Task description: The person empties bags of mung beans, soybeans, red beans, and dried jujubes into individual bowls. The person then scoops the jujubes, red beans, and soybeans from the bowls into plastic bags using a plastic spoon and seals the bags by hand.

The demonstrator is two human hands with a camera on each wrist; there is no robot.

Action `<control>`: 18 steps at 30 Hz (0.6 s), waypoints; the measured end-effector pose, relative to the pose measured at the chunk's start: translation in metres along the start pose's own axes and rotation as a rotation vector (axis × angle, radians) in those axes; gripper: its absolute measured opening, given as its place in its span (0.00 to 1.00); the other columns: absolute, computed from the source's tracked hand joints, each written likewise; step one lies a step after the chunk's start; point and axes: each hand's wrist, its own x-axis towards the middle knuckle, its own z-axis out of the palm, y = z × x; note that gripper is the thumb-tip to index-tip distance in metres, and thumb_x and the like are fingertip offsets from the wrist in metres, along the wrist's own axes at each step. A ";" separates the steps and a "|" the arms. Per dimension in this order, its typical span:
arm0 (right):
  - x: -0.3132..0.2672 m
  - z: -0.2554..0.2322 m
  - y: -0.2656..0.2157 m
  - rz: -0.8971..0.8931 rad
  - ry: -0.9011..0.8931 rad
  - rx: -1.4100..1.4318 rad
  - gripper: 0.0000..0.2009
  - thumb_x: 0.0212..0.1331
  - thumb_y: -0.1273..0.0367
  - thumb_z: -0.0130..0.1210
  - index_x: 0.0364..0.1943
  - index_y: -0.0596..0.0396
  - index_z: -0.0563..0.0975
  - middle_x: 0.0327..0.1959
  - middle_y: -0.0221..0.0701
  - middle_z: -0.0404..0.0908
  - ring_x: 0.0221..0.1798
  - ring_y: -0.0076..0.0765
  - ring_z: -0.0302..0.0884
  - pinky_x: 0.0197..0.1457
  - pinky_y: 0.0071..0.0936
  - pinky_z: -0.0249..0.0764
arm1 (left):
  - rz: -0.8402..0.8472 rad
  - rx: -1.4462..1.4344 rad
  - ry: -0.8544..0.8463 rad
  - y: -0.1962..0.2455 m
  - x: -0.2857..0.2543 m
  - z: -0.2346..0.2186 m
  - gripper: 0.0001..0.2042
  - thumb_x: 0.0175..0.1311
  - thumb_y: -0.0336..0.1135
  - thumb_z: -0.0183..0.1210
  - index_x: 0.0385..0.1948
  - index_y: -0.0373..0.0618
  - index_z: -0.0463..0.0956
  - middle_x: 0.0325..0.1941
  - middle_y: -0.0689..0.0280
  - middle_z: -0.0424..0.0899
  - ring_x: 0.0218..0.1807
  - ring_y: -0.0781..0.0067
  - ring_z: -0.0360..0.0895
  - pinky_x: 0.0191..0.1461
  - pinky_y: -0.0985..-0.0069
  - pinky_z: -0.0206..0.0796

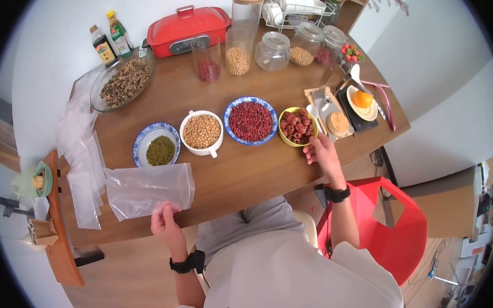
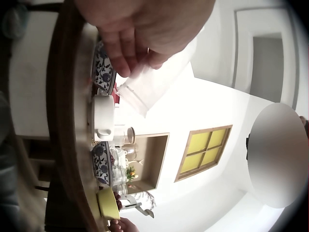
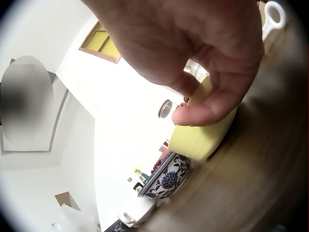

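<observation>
A clear plastic bag (image 1: 151, 191) is pinched at its near edge between thumb and fingers of the left hand (image 1: 169, 230); the left wrist view shows the same hand (image 2: 145, 29) on the bag (image 2: 149, 89). At the right, the right hand (image 1: 326, 158) is at the near rim of a yellow bowl (image 1: 298, 142) of dried red dates (image 1: 295, 124). In the right wrist view the hand's (image 3: 198, 53) thumb and fingers grip the yellow bowl's (image 3: 200, 137) side. Left of it stand bowls of red beans (image 1: 250, 121), chickpeas (image 1: 202, 131) and green beans (image 1: 160, 150).
More flat bags (image 1: 81, 190) lie along the table's left side. Behind are a glass bowl (image 1: 123, 85), a red cooker (image 1: 187, 31) and several jars (image 1: 274, 51). An orange on a plate (image 1: 370, 114) and a wooden board (image 1: 340, 132) are at the right; a red chair (image 1: 395, 230) stands below.
</observation>
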 end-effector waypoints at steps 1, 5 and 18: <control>0.007 0.002 0.001 0.000 -0.001 0.011 0.11 0.75 0.66 0.48 0.50 0.60 0.74 0.29 0.32 0.81 0.26 0.22 0.77 0.27 0.22 0.77 | -0.004 0.011 0.002 0.000 0.000 0.000 0.06 0.77 0.27 0.56 0.45 0.34 0.79 0.36 0.62 0.85 0.38 0.74 0.81 0.47 0.75 0.75; 0.023 0.006 -0.002 -0.005 -0.003 0.083 0.11 0.77 0.64 0.49 0.51 0.58 0.74 0.30 0.31 0.82 0.27 0.21 0.78 0.28 0.21 0.79 | -0.016 0.061 0.010 0.006 0.000 0.005 0.06 0.77 0.27 0.56 0.45 0.34 0.80 0.35 0.63 0.86 0.38 0.74 0.81 0.47 0.75 0.75; 0.010 0.005 -0.007 -0.031 -0.014 0.195 0.19 0.78 0.58 0.52 0.60 0.59 0.74 0.34 0.32 0.85 0.27 0.18 0.76 0.28 0.17 0.78 | 0.004 0.125 -0.026 0.012 -0.004 0.005 0.07 0.78 0.29 0.56 0.46 0.36 0.79 0.38 0.64 0.85 0.39 0.77 0.81 0.48 0.76 0.75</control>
